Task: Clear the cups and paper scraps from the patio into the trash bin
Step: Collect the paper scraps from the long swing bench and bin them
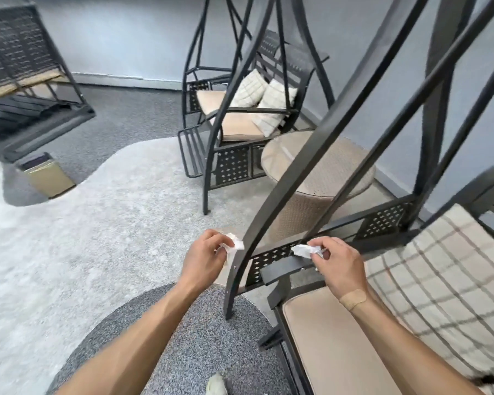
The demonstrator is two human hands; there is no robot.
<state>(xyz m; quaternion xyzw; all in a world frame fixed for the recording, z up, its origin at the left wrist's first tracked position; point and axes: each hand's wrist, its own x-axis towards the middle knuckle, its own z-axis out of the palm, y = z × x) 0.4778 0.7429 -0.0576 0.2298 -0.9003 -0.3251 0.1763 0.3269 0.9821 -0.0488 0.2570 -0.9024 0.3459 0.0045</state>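
Observation:
My left hand (203, 256) grips a crumpled white paper scrap (236, 243) just left of the near swing's curved black post. My right hand (340, 265) pinches another crumpled white paper scrap (304, 250) above the swing's black armrest (285, 267). A gold trash bin (48, 178) with a dark top stands on the floor far to the left. A pale crumpled object (216, 384) lies on the round grey mat at the bottom edge. No cups are in view.
The near swing seat (340, 346) with a plaid cushion (445, 283) fills the right. A round wicker table (322, 178) and a second swing (240, 121) stand behind. A pale rug (97, 223) covers the floor toward the bin. A dark bench (20, 81) is far left.

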